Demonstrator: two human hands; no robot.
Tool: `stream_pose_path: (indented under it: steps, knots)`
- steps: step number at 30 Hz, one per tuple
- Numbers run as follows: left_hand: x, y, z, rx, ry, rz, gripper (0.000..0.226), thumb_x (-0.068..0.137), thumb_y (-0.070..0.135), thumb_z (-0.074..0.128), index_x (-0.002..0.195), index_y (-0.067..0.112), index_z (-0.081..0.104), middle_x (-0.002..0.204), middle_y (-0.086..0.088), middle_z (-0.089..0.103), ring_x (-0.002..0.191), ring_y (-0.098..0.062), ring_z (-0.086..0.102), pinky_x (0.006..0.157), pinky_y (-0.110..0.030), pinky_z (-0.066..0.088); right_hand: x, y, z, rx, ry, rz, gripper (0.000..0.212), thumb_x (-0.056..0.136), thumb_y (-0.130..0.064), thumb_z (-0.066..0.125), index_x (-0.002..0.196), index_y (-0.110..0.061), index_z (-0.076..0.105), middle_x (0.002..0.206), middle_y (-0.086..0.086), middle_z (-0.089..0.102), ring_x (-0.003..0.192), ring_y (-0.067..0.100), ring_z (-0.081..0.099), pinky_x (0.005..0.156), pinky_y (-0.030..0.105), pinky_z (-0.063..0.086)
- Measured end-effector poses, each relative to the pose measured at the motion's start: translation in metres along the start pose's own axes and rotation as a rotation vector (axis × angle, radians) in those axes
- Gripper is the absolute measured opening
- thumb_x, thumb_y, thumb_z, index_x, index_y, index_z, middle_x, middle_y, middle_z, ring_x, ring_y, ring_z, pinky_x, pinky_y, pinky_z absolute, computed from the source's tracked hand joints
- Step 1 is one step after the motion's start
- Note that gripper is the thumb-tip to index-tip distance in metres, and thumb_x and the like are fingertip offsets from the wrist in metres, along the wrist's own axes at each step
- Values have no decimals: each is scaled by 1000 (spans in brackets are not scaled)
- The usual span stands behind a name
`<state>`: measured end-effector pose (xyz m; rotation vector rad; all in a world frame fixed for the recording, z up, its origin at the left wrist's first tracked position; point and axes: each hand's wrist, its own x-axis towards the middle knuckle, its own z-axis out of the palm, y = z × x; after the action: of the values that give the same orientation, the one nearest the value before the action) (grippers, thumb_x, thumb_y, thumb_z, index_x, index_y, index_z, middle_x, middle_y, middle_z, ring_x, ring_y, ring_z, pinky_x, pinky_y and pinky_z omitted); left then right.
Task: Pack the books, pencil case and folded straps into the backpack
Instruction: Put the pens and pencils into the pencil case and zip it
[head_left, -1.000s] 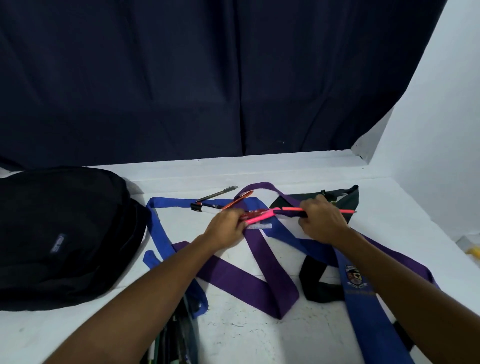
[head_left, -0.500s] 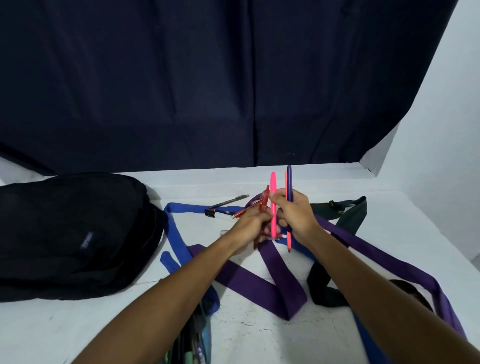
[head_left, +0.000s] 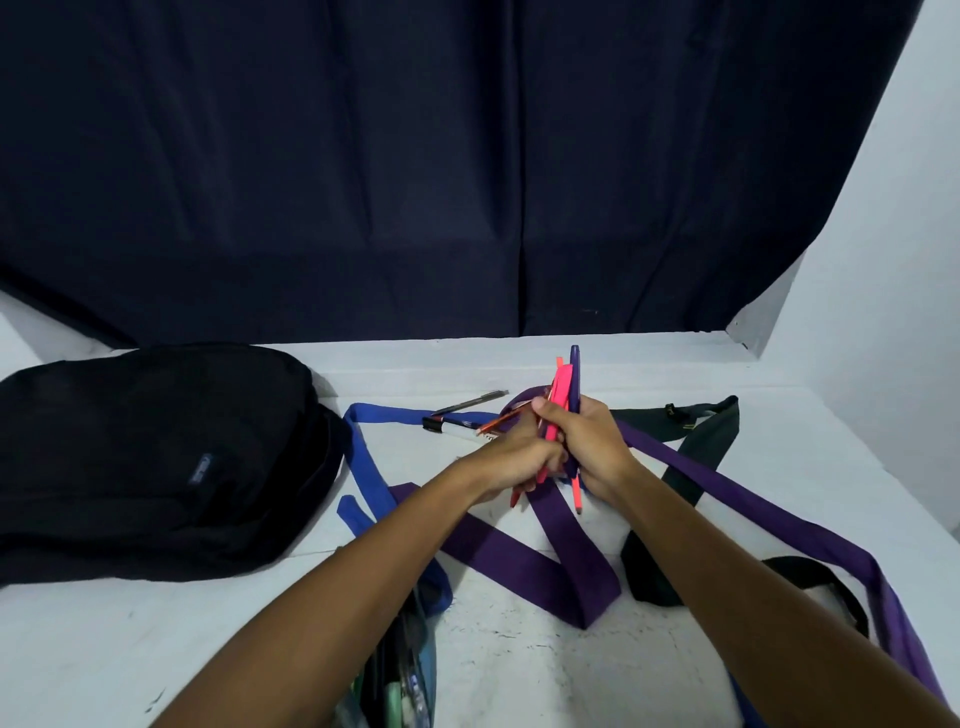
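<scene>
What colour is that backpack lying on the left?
Black backpack, with a small blue label; the head view shows it.

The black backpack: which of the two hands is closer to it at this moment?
The left. The left hand is between the black backpack and the right hand, which holds the upright pens farther from the bag. Neither hand touches the backpack.

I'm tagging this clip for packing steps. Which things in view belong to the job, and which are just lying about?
Job: black backpack; open pencil case; pens gripped by both hands; purple strap, blue strap, dark green strap.

Lying about: none clearly; loose pens probably go in the case.
</scene>
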<state>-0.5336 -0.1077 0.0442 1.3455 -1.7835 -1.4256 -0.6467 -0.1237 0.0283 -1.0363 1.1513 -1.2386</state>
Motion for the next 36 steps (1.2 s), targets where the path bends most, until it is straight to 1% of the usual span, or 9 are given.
stream_pose_path:
  steps: [2, 4, 7, 14, 18, 21, 26, 32, 36]
  knots:
    - [-3, 0, -4, -10, 42, 31, 40, 85, 2, 42, 122, 18, 46, 87, -9, 52, 74, -14, 53, 57, -19, 48, -1, -3, 1, 38, -15, 38, 17, 93, -18, 63, 91, -1, 60, 68, 13, 57, 65, 28, 57, 62, 39, 51]
    - [-6, -2, -11, -77, 65, 43, 31, 85, 13, 40, 111, 8, 56, 85, -9, 57, 79, -18, 60, 78, -31, 58, -2, -7, 1, 55, -34, 63, 19, 94, -22, 62, 91, -4, 60, 68, 11, 59, 64, 23, 62, 64, 38, 55]
    - [-12, -9, -13, -228, 104, -8, 28, 93, 17, 35, 100, 15, 63, 84, -2, 66, 79, -16, 64, 86, -35, 52, -7, -18, 1, 86, -30, 52, 21, 96, -24, 58, 86, -6, 58, 65, 6, 61, 59, 17, 65, 56, 31, 55]
    - [-12, -37, -5, -1070, 205, -158, 59, 94, 56, 37, 115, 8, 64, 106, -18, 68, 99, -34, 65, 105, -60, 38, -18, -35, 8, 397, -77, -87, 9, 97, -4, 53, 104, -3, 57, 85, 12, 71, 84, 27, 72, 79, 38, 59]
    - [-12, -27, 11, -1355, 213, -98, 67, 91, 57, 45, 128, 3, 60, 127, -22, 62, 118, -37, 59, 99, -58, 45, -28, -32, 21, 367, -88, -165, 23, 95, 0, 54, 117, -7, 54, 94, 14, 70, 94, 31, 71, 86, 40, 57]
    - [-12, -14, 14, -1370, 251, -79, 58, 95, 52, 42, 125, 6, 61, 110, -16, 70, 111, -31, 63, 93, -49, 51, -35, -26, 26, 315, -84, -148, 23, 96, -5, 54, 118, -13, 55, 97, 13, 71, 94, 30, 71, 84, 43, 57]
    - [-29, -15, 7, -1092, 232, -138, 47, 100, 50, 36, 113, 14, 64, 107, -14, 70, 102, -33, 66, 97, -56, 48, -35, -23, 26, 360, -87, -51, 23, 96, -3, 53, 118, -8, 54, 97, 17, 70, 91, 31, 71, 79, 46, 57]
    - [-77, -37, -39, -137, 543, -34, 12, 88, 21, 62, 76, 19, 62, 82, 1, 65, 80, -18, 59, 78, -35, 46, -45, -10, 29, 293, -271, 329, 15, 93, 7, 51, 106, 5, 57, 93, 21, 69, 79, 29, 72, 76, 42, 60]
    - [-126, -57, -75, 571, 339, -46, 12, 76, 28, 77, 75, 26, 65, 85, 13, 64, 79, -7, 58, 79, -28, 47, -65, 9, 36, 189, -435, 552, 18, 91, 12, 47, 103, 5, 59, 92, 20, 70, 79, 29, 72, 73, 42, 60]
